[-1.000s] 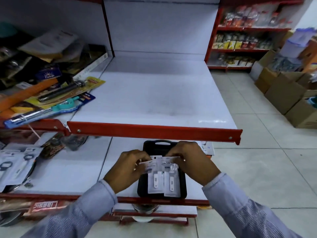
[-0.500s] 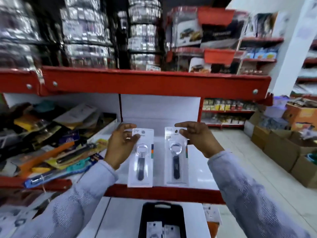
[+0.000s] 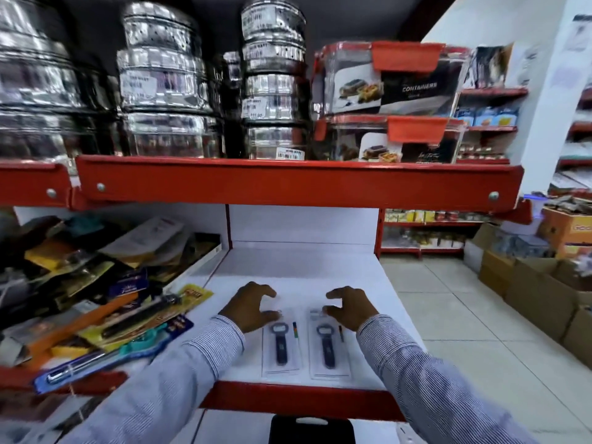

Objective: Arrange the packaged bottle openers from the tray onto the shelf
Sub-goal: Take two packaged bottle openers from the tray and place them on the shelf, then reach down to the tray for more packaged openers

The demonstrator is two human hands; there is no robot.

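Two packaged bottle openers lie flat side by side on the white shelf (image 3: 304, 270), close to its red front lip. The left pack (image 3: 282, 347) and the right pack (image 3: 329, 349) each show a dark opener under clear plastic on a white card. My left hand (image 3: 251, 307) hovers at the top of the left pack, thumb touching the card and fingers spread above it. My right hand (image 3: 350, 307) mirrors it at the top of the right pack. The black tray (image 3: 282, 432) peeks out on the lower shelf at the bottom edge, its contents hidden.
Packaged kitchen tools (image 3: 121, 318) are piled on the shelf section to the left. Overhead, a red-edged shelf (image 3: 288, 184) carries steel tins and red-lidded containers. Cardboard boxes (image 3: 538, 290) stand on the tiled floor at the right.
Both hands took two packs from the tray, raised them upright, then laid them flat on the shelf. The fingers have since spread apart. The view has risen from the tray to the shelf.
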